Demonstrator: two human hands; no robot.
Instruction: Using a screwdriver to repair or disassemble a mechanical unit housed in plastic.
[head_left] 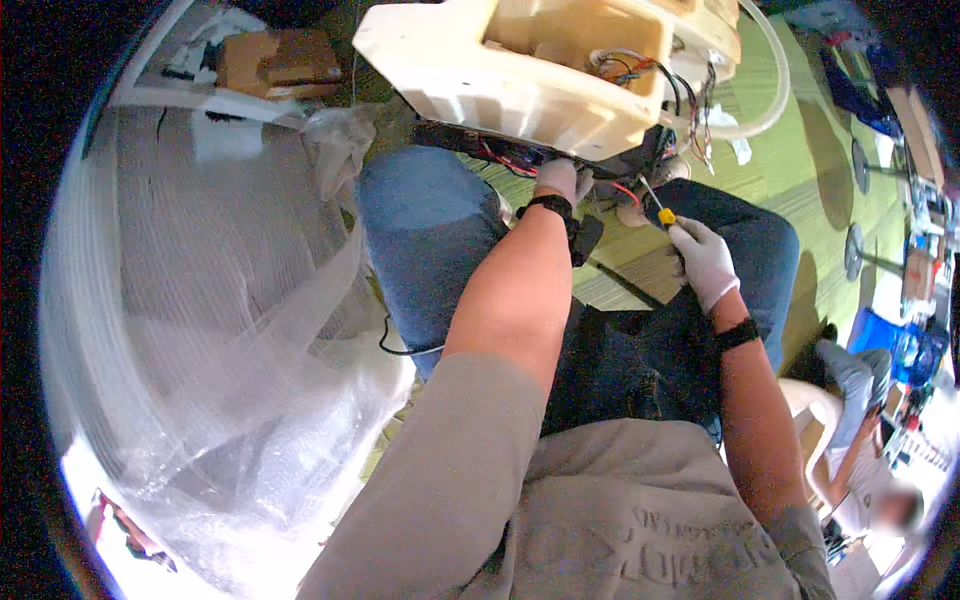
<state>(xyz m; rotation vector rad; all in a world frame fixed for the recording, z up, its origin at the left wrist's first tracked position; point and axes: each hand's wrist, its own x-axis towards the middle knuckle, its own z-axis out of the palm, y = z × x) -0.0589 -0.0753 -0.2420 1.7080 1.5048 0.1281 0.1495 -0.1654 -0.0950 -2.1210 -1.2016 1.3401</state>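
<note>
My right hand, in a white glove, is closed round a screwdriver with a yellow handle. Its thin shaft slants up and left toward the underside of a large cream plastic shell. My left hand, gloved too, reaches in at the lower edge of that shell, beside a dark base part. Most of its fingers are hidden there. A red wire runs between the two hands. Loose coloured wires hang inside the shell, and more dangle at its right side.
The shell stands between my spread knees. Clear plastic wrap fills the left side, with a cardboard box behind it. A pale hose curves at the right over green flooring. Another person sits at far right, near cluttered tables.
</note>
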